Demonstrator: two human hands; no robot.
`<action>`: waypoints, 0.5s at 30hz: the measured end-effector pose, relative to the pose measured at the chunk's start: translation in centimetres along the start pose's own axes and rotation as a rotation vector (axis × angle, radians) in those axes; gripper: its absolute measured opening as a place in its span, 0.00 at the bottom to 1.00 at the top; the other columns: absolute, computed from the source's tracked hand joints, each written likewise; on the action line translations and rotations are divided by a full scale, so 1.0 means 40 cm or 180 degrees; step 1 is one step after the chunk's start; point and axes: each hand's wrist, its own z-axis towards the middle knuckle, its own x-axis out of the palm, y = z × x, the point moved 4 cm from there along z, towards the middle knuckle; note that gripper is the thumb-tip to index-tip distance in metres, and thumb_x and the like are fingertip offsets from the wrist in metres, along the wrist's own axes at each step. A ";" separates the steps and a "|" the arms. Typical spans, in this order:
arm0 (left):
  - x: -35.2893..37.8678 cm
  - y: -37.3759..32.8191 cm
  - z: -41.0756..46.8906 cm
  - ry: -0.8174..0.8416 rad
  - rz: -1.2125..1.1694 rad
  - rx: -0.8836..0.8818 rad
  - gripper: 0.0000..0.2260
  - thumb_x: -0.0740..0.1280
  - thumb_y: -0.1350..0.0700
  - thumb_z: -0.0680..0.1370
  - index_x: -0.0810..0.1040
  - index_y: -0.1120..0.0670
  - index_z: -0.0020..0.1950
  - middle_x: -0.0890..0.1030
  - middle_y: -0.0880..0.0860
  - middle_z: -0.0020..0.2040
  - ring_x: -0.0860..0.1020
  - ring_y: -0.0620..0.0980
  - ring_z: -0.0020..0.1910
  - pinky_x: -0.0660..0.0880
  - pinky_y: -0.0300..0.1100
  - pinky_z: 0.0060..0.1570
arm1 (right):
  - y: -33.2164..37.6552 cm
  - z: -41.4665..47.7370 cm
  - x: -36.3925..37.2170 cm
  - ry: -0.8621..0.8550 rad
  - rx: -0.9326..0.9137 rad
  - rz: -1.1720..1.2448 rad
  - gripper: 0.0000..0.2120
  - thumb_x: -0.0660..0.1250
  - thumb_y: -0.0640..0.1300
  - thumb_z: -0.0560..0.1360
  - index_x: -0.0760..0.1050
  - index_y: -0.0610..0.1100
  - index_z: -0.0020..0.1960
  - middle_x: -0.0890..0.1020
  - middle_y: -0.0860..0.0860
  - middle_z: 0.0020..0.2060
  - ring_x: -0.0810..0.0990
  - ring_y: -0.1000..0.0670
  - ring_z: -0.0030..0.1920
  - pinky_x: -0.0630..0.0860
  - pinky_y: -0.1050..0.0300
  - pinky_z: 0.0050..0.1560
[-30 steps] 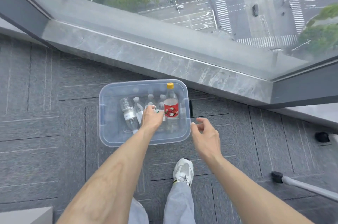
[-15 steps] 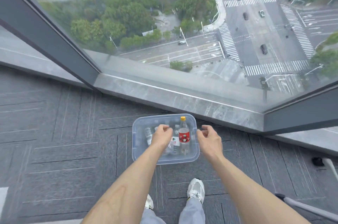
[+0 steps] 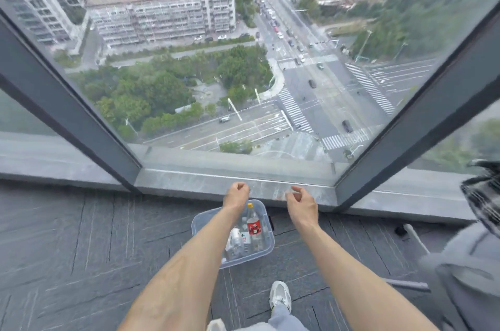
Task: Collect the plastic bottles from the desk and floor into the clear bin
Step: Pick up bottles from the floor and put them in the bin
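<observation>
Clear bin (image 3: 266, 246) of bottles (image 3: 253, 225) sits below both empty hands (image 3: 236, 195).

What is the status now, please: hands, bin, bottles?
Left hand and right hand empty, loosely curled, above bin. Bottles inside bin on floor. Nothing in the way.

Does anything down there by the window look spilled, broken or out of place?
Nothing stands out. The clear bin sits flat on the carpet below the window sill, with the red-label bottle and the clear bottles lying inside it. No spill shows. Both the left hand and the right hand are empty.
</observation>
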 end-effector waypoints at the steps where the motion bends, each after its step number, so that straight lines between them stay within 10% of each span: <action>1: 0.002 -0.011 -0.016 0.0097 0.0053 0.0049 0.07 0.59 0.53 0.79 0.75 0.51 0.52 0.80 0.53 0.53 0.76 0.53 0.49 0.75 0.50 0.59 | -0.001 -0.024 -0.016 -0.0108 0.0028 0.0072 0.17 0.62 0.48 0.78 0.75 0.45 0.66 0.82 0.47 0.57 0.78 0.45 0.57 0.71 0.54 0.59; 7: 0.071 -0.027 -0.093 0.0790 0.0533 0.0409 0.11 0.58 0.54 0.79 0.75 0.54 0.58 0.79 0.52 0.55 0.77 0.54 0.54 0.75 0.51 0.61 | -0.061 -0.175 -0.124 -0.0839 0.0249 0.0576 0.15 0.63 0.46 0.78 0.76 0.46 0.63 0.81 0.50 0.53 0.76 0.45 0.60 0.71 0.50 0.64; 15: 0.311 -0.003 -0.296 0.1727 0.1108 0.0850 0.07 0.58 0.56 0.80 0.74 0.53 0.54 0.76 0.53 0.46 0.74 0.52 0.46 0.72 0.41 0.38 | -0.248 -0.411 -0.347 -0.1837 0.0522 0.1118 0.14 0.63 0.46 0.78 0.76 0.46 0.63 0.80 0.52 0.52 0.77 0.51 0.54 0.71 0.57 0.58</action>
